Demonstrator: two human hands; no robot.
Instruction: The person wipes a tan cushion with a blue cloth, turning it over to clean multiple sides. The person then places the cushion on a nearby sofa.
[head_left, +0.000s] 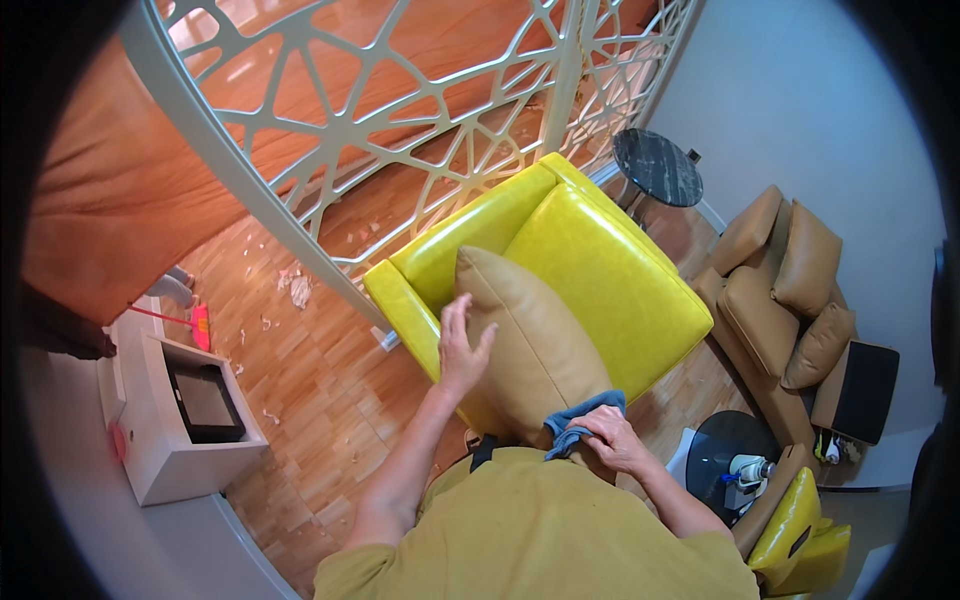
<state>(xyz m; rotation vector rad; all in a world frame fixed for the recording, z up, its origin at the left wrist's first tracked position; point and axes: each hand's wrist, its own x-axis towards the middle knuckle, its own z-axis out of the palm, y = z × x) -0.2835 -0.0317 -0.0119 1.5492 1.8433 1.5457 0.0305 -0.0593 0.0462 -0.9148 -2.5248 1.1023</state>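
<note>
A tan leather-look cushion (532, 345) stands propped on the near side of a glossy yellow armchair (600, 277). My left hand (463, 345) is at the cushion's left edge, fingers apart, holding nothing; whether it touches the cushion I cannot tell. Bunched in my right hand (611, 436) is a blue cloth (581, 416), which lies against the cushion's lower right corner, close to my body.
Behind the armchair rises a white lattice partition (337, 135). Right of it are a round black marble-look side table (658, 166), a tan sofa (757, 315) and a dark round table (724, 450). Scraps (300, 291) litter the wood floor. At left, a person's leg (171, 287) shows beside a pink broom (200, 328).
</note>
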